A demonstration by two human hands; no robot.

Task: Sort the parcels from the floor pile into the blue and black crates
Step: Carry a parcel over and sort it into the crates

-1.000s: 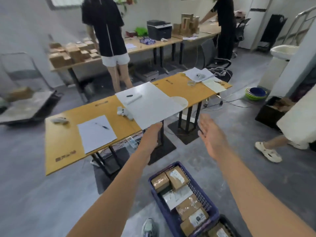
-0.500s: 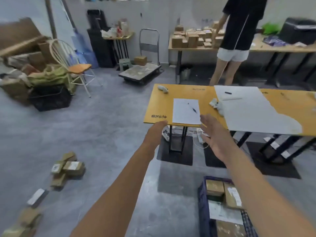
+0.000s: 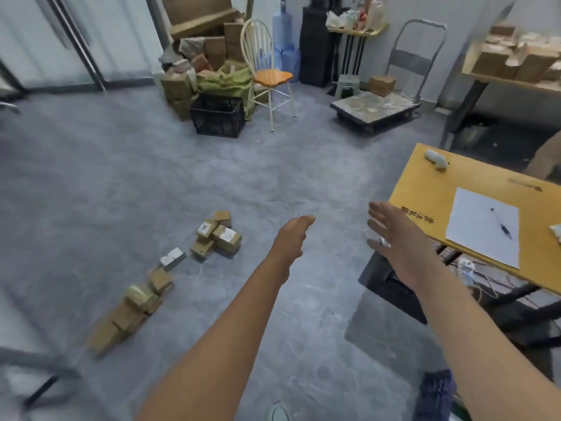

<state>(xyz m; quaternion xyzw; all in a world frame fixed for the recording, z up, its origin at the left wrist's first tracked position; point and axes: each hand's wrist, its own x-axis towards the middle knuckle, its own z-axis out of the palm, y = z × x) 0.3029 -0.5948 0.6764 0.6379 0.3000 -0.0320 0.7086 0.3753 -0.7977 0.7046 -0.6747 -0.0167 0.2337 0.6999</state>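
Both my hands reach out empty over the grey floor: left hand (image 3: 293, 235) w/ fingers straight and together, right hand (image 3: 394, 235) w/ fingers spread, neither touching anything. The parcels (image 3: 218, 238) lie on the floor left of the left hand, well apart from it. They form a loose line w/ its long axis running near-left to far-right. A blurred corner of the blue crate (image 3: 434, 393) shows btm right, beside my right forearm.
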